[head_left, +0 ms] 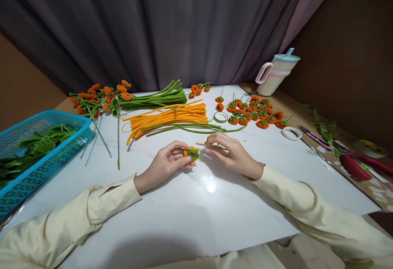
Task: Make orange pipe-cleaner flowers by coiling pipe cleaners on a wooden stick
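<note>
Between the fingertips of my left hand [166, 163] is a small yellow-orange pipe-cleaner persimmon [193, 153] with a green leafy top, which faces right. My right hand [231, 153], just to the right of it, pinches a thin wooden stick [200, 143]. The stick's tip points left above the persimmon, apart from it. Beyond both hands lie a bundle of orange pipe cleaners [172, 115] and a few loose green pipe cleaners [184, 127]. Fingers partly hide the persimmon and the stick.
Finished orange persimmons [262, 115] cluster at the back right, near rolls of tape [291, 133]. Pliers [316, 138] and a lidded cup [276, 74] stand farther right. A blue basket [73, 138] of green pieces, orange flower stems [107, 93] and green pipe cleaners [156, 97] occupy the left and back.
</note>
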`<state>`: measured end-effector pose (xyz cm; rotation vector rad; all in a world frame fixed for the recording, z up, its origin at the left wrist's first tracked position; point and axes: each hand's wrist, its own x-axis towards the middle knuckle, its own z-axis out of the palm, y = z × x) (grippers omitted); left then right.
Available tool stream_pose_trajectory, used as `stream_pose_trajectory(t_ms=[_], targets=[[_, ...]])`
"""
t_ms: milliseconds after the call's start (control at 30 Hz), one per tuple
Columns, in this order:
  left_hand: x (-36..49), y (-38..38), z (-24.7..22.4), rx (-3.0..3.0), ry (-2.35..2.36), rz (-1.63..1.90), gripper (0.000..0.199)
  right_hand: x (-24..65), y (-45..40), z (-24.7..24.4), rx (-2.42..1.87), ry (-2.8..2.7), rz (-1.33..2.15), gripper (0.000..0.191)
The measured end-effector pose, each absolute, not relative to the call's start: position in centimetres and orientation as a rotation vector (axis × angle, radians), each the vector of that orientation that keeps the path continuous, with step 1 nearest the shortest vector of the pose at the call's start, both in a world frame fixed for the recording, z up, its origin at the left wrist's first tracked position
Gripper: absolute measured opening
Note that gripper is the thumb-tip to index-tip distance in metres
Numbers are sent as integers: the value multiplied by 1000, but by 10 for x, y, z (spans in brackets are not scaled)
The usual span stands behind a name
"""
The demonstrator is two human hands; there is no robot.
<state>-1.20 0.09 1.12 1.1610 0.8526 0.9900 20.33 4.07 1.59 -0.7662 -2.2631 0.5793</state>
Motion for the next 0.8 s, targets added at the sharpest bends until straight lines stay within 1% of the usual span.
stream_pose_trajectory(t_ms=[100,200,367,567,800], targets=[[-11,1,10,1160,843,978,30,196,28,23,-661,-2179,869,10],[-10,0,9,1173,836,967,30,190,23,21,-641,-2166,946,9],[-9,-1,10,1141,835,908,29,189,25,15,-665,-2146,909,9],[-10,-1,11,1115,810,830,26,189,26,9,-470,-2192,754,9],[-6,-4,10,1134,816,883,27,191,24,0,-545,-2326,634,12]])
